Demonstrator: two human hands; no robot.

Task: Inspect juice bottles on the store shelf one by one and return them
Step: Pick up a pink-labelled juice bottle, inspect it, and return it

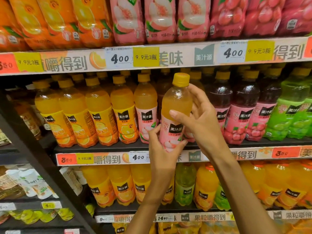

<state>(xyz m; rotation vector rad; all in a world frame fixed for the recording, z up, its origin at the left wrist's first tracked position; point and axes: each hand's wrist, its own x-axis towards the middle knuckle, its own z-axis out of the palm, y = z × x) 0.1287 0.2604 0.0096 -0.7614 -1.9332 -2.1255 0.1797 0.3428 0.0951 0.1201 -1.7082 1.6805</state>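
Store shelving fills the view, rows of juice bottles with price strips along each edge. Held bottle (175, 114), pink peach label, yellow cap, pale orange juice, is upright in front of the middle shelf (101, 149), lifted clear of the row, label facing the camera. Left hand (162, 149) grips the lower labelled part, fingers curled round the base. Right hand (200, 119) holds the upper body from the right side, thumb across the front, fingers wrapped behind. Gap in the row sits directly behind it, between another peach bottle (146, 108) on the left and dark red bottles (239, 107) on the right.

Handling guess: full, so fairly heavy for its size; thin plastic, gives a bit under squeeze; smooth film label likely slippery. Best hold looks like the waist just above the label, or under the base. Not fragile. Orange bottles (72, 112) further left, green ones (293, 112) far right.
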